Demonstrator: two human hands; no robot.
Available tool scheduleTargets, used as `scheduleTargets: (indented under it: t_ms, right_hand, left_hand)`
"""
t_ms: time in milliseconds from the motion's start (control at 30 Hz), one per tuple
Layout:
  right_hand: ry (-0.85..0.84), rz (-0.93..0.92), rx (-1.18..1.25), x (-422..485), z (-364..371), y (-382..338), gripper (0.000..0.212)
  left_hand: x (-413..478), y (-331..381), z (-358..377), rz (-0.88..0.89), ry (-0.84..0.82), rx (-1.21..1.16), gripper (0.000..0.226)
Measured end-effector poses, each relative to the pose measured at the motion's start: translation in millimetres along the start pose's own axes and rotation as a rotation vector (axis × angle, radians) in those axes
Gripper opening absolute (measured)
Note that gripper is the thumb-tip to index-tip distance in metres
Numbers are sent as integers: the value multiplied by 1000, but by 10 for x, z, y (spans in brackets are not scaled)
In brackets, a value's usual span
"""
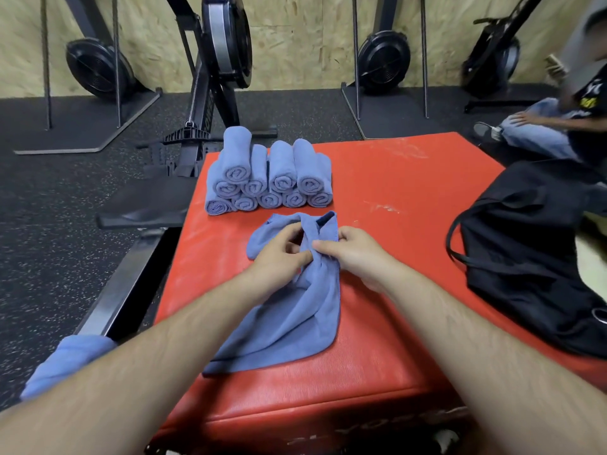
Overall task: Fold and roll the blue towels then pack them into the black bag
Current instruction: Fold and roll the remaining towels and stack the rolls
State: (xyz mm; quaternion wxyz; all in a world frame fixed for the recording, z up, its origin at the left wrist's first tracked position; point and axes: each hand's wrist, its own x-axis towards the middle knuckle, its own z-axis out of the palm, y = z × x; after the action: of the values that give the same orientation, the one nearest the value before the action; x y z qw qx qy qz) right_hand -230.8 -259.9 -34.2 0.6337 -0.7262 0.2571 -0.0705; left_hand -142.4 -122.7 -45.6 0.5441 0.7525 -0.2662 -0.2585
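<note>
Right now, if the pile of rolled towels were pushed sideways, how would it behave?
Probably unstable: the rolled towels are round and stacked in layers, so top ones could roll off. Likely soft and light, squashing rather than sliding together.

Bare red mat [387, 192] separates rolled towels [269, 178] from black bag [532, 257].

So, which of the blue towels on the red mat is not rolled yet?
The loose towel nearest the person, pinched by the left hand and right hand. The others sit rolled in the stack behind it.
</note>
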Motion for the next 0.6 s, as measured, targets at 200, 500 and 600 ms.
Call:
scheduleTargets:
  t_ms: [200, 500, 600]
  right_hand:
    - [49, -70, 164, 10, -10, -80, 10]
    - [207, -111, 162, 93, -123, -182, 15]
    - [255, -81, 119, 120, -246, -192, 14]
  left_hand:
    - [-9, 85, -100, -110, 88, -195, 10]
    - [17, 231, -557, -81, 364, -308, 15]
    - [33, 270, -764, -93, 398, -364, 12]
